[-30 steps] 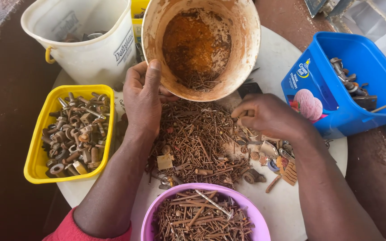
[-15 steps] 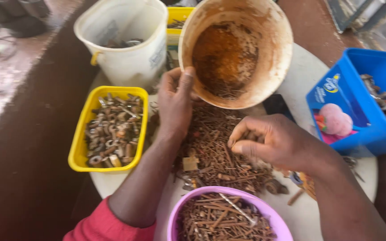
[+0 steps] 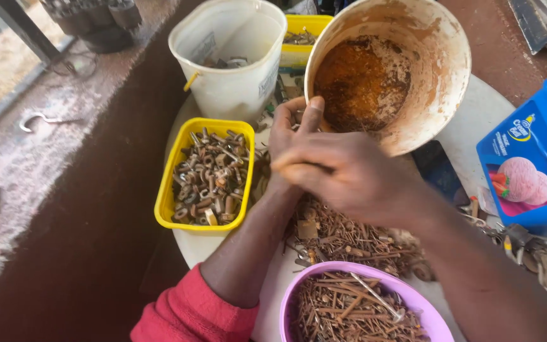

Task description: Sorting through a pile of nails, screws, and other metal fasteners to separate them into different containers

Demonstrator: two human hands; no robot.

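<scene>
Tipping a rusty cream bucket toward yourself, you're holding its rim w/ your left hand: fingers are hooking together over the lip, thumb side hidden. Your right hand is crossing in front of the left, fingers bunching loosely downward; can't tell whether they're pinching anything. Below it, a heap of rusty nails is lying on the round white table, btwn the bucket and a pink bowl already holding nails.

Left of your arm, a yellow tray is holding nuts and bolts; a white pail is standing behind it, a blue tub far right.

Judging by this, you're mid-sort, working thru the emptied heap. Next move is probably calling for a fine pinch on single pieces, keeping the bucket steady.
</scene>
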